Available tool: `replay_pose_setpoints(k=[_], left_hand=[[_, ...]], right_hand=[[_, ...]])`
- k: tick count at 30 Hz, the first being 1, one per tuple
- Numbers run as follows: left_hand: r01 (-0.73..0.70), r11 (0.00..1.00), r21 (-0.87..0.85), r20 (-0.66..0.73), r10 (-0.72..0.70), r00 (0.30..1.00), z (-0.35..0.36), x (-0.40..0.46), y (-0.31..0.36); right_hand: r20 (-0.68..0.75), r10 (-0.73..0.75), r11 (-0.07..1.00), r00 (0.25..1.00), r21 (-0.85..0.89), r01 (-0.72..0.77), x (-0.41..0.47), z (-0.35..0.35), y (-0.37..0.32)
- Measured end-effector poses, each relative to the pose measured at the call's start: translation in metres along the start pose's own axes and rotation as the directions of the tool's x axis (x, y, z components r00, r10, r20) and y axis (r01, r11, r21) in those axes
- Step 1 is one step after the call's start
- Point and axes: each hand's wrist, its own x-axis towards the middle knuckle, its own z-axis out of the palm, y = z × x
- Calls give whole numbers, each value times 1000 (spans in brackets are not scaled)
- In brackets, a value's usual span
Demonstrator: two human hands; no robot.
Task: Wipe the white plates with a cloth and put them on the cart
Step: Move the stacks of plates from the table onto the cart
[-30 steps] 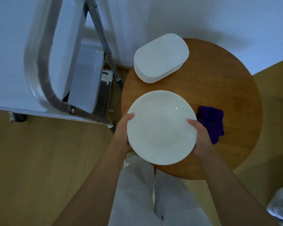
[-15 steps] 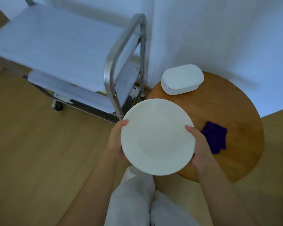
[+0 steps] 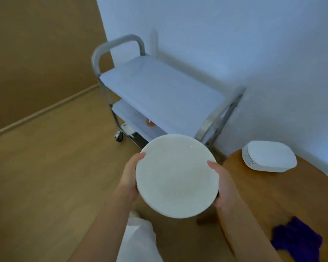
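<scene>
A round white plate is held in the air in front of me, face up. My left hand grips its left rim and my right hand grips its right rim, thumbs on top. Beyond the plate stands the metal cart with a pale top shelf and a lower shelf. A stack of white rounded-rectangular plates sits on the round wooden table at the right. The purple cloth lies crumpled on the table near the bottom right.
The cart has curved metal handles at both ends and stands against a white wall. A small orange object lies on its lower shelf. Wooden floor spreads to the left. My white trouser legs show at the bottom.
The view has swung left from the table toward the cart. Both hands carried the round plate off the table, which now hangs over the floor in front of the cart.
</scene>
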Motion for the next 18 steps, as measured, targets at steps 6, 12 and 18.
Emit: replay_pose_setpoints(k=[6,12,18], left_hand=[[-19,1000,3,3,19,1000,-51,64,85],[-40,999,3,30,40,999,-82,127,163],[-38,999,-1,33,38,999,-93,192,214]], right_hand=[[123,-16,999,992,30,12,54,105,-19],[125,-37,998,991,64,29,102,188,-48],[128,-34,997,991,67,25,156,241,-80]])
